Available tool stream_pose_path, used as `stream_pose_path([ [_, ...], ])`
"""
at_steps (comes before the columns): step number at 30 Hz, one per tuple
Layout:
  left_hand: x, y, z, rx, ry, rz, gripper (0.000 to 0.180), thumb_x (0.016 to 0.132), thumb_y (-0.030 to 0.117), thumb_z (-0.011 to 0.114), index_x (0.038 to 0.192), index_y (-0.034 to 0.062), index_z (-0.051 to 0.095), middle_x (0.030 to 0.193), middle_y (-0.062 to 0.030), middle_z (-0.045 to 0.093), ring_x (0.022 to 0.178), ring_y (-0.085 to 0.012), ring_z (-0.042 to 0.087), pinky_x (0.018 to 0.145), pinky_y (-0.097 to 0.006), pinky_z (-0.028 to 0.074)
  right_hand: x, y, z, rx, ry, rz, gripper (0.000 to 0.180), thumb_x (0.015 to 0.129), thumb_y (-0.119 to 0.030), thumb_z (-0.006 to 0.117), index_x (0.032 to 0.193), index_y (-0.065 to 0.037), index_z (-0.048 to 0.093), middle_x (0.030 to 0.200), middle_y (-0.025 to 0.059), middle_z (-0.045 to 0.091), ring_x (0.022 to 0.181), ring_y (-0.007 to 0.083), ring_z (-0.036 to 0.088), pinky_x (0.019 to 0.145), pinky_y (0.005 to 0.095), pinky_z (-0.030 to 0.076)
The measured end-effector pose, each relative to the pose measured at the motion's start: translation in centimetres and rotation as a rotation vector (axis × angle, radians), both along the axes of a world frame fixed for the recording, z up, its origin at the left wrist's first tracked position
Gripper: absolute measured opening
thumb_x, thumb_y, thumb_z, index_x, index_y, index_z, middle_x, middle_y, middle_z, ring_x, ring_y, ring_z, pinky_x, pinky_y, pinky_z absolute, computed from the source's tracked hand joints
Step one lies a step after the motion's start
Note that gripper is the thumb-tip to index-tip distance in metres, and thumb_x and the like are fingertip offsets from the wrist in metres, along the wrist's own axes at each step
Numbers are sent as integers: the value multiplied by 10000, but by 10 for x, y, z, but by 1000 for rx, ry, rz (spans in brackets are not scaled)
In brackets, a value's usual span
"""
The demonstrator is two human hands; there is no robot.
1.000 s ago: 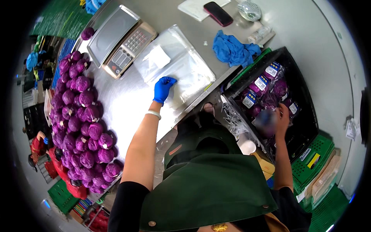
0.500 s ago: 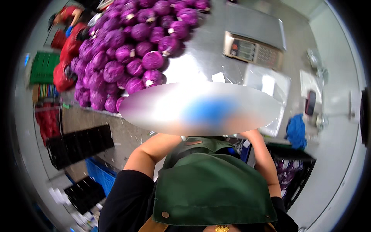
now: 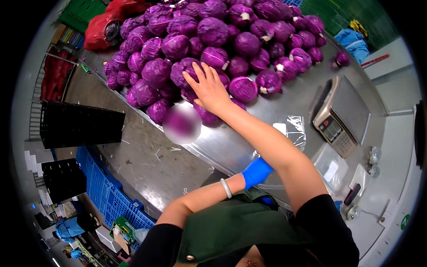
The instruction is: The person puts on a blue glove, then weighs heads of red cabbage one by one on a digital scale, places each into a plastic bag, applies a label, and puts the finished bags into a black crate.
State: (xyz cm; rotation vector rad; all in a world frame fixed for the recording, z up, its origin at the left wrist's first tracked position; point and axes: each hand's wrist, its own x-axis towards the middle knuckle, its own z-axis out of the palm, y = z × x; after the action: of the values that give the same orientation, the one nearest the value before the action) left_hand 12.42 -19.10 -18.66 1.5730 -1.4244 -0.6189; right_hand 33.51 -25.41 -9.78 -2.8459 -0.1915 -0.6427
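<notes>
1. The steel bench (image 3: pixel 267 147) runs across the view, and the weighing scale (image 3: pixel 341 116) standing on it serves as landmark for the rest.
2. A heap of purple cabbages (image 3: pixel 213 40), too many to count, covers the bench to the left of the scale and beyond it.
3. A black crate (image 3: pixel 80 125) stands on the floor far left of the scale, off the bench edge; its contents cannot be seen.
4. Blue crates (image 3: pixel 106 196) lie on the floor below the black one, well away from the scale.
5. A red mesh sack (image 3: pixel 104 26) lies at the far left end of the heap.
6. One clear plastic bag (image 3: pixel 294 129) with a white label lies flat on the bench just left of the scale; two more clear bags (image 3: pixel 331 165) lie just nearer than the scale.
7. The right hand (image 3: pixel 208 89), bare, lies flat with fingers spread on a cabbage (image 3: pixel 189 71) at the near edge of the heap, left of the scale; the grip is wide open and closes on nothing.
8. The left hand (image 3: pixel 256 172), in a blue glove, is at the near bench edge below the scale, mostly hidden by the right forearm; I cannot tell its grip.
</notes>
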Motion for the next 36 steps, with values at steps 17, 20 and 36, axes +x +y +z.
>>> stream_pose_path([
  [17,59,30,-41,226,134,-165,383,862,234,611,1220,100,587,1235,-132,579,1128,-276,543,981,-401,427,-130,-24,14,1952,496,-31,929,592,-272,788,1392,-61,365,1389,137,422,1262,295,440,1075,450,359],
  [20,86,52,-13,162,1705,-352,416,975,155,471,1382,89,414,1353,-78,490,1278,-195,426,1074,-334,372,-247,-17,-26,2720,597,-155,990,598,-262,788,1442,-89,300,1394,119,422,1296,267,409,1103,429,331],
  [36,-16,42,46,241,-256,-381,848,647,-134,453,1441,148,352,1491,-35,341,955,-357,625,610,-391,525,-388,34,-47,2188,-23,-1191,631,808,-210,709,1319,-14,394,1241,130,510,1125,211,528,916,334,459],
])
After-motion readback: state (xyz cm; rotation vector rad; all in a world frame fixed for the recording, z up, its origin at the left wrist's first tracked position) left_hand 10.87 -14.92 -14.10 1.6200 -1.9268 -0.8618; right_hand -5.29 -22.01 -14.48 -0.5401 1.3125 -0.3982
